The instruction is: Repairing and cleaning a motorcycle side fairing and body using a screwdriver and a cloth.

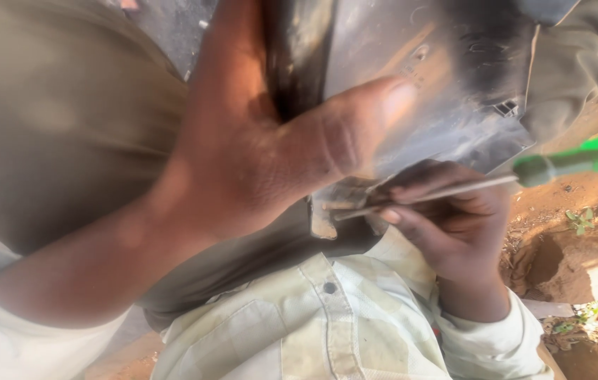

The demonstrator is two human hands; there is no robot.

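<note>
Bare dirt ground (580, 204) behind. Your left hand (257, 155) clamps the dark panel (440, 84), thumb flat on its face. Your right hand (454, 225) pinches the screwdriver (454, 188) shaft, tip just beside the left thumb at the panel's lower edge. A slipping tip could jab that thumb.

Bare reddish-brown earth ground (580, 193) (lower right) carries small green weeds (580, 219), scattered debris and a shallow dug hollow (549, 264).

Glossy black plastic panel (447, 77), metal screwdriver shaft (440, 192), cloth shirt (327, 324)
</note>
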